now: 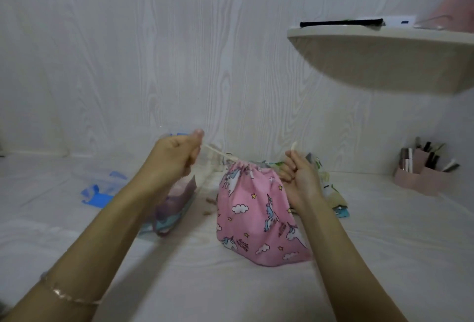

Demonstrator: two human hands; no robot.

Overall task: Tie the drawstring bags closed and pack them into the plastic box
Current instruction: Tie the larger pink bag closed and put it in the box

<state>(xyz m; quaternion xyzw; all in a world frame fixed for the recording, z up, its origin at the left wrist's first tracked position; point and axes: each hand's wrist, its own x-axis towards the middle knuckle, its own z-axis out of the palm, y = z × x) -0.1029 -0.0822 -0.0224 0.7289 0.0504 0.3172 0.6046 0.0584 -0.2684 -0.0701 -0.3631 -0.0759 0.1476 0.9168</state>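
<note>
Your pink drawstring bag point(259, 214) stands upright, gathered mouth up. Your left hand point(174, 157) pinches the left cord point(218, 151), stretched leftward; your right hand point(298, 178) pinches the right cord point(293, 146).

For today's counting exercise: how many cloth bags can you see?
3 at least: the pink bag in the middle; a purple bag left of it; a green bag behind the right hand, in a heap that may hide more.
</note>
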